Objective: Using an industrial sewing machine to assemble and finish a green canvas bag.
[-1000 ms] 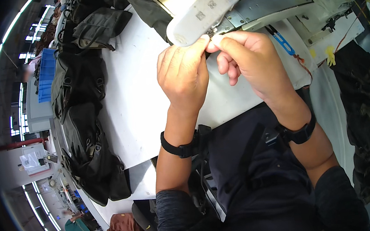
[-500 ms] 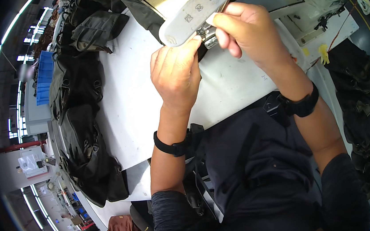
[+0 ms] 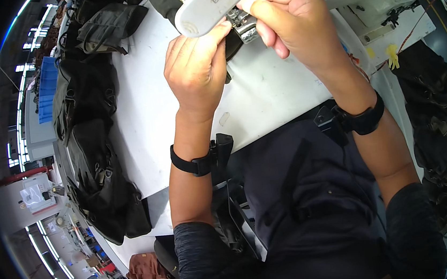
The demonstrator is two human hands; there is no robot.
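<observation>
left hand (image 3: 193,71) and right hand (image 3: 294,24) pinch, contents unclear, beside a curved silver metal fitting (image 3: 247,33), likely stiff, slick, best held near-end.

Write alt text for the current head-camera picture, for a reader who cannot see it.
A person's left hand and right hand meet near metal parts beneath the pale head of what looks like a sewing machine, above a white table. Dark bags lie along the table's left side; a reddish-brown bag shows at lower left.
</observation>
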